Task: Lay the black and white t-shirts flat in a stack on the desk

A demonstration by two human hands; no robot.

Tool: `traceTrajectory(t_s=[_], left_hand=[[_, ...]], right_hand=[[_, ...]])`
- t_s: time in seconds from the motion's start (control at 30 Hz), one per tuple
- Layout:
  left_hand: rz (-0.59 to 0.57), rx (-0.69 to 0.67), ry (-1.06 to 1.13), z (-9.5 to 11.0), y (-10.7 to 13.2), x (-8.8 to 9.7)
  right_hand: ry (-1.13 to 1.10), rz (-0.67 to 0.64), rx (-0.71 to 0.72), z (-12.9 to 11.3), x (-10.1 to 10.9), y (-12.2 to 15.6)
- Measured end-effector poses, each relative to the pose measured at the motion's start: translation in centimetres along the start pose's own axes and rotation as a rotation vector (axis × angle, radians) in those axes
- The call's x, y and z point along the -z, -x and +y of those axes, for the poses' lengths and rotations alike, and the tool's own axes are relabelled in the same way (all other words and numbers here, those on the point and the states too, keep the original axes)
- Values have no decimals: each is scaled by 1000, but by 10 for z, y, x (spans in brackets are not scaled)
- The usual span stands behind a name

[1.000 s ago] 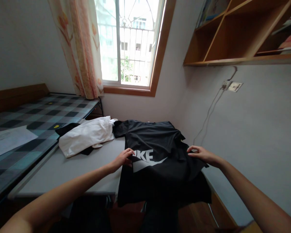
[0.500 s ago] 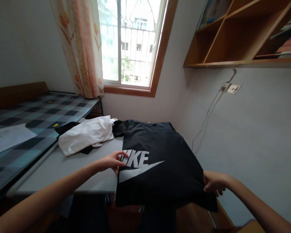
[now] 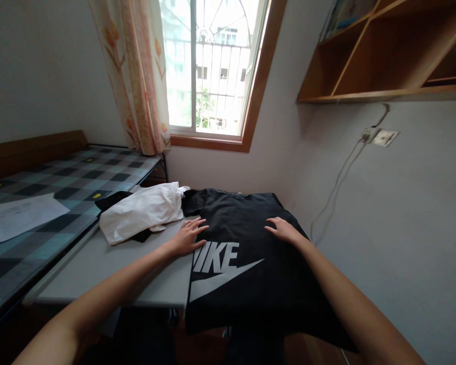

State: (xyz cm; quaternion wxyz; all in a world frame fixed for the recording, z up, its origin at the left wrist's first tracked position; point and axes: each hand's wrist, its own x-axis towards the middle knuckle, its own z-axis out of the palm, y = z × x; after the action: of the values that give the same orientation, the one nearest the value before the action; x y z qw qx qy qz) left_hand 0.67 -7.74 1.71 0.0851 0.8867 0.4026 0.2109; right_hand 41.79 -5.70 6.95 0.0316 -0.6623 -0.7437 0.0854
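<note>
A black T-shirt (image 3: 243, 284) with a large white logo lies spread on the grey table (image 3: 137, 263), its lower part hanging over the near edge. My left hand (image 3: 188, 237) rests flat with fingers apart at the shirt's left edge, just above the logo. My right hand (image 3: 283, 229) lies flat and open on the shirt's upper right part. Neither hand holds anything.
A crumpled white garment (image 3: 140, 213) lies on dark cloth at the table's far left. A bed with a checked cover (image 3: 57, 187) and a sheet of paper (image 3: 19, 215) adjoins the table on the left. Window, curtain, wall shelf (image 3: 383, 56) and a socket with cable (image 3: 380, 137) surround.
My right hand let go of the shirt's lower right hem and moved up onto the shirt's upper right. My left hand slid slightly up the left edge and flattened. The shirt lies smoother.
</note>
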Motion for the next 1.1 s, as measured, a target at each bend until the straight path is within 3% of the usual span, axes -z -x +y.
traceTrajectory(t_s=[0.1,0.23,0.33,0.67,0.9,1.1], left_hand=[[-95,14,-20,-7,0,-7],[-80,23,-2,-10,2,-10],[-62,32,6,-8,2,-11],[-34,37,-49,-7,-8,-12],[-51,87,-43,-24,-30,-15],[-29,120,-65,-32,-36,-21]], right_hand=[[46,54,-126,-4,-24,-20],[52,70,-303,-5,-51,-29],[73,106,-324,-5,-63,-28],[58,139,-335,-3,-67,-36],[30,181,-335,-1,-64,-61],[43,336,-296,-1,-70,-62]])
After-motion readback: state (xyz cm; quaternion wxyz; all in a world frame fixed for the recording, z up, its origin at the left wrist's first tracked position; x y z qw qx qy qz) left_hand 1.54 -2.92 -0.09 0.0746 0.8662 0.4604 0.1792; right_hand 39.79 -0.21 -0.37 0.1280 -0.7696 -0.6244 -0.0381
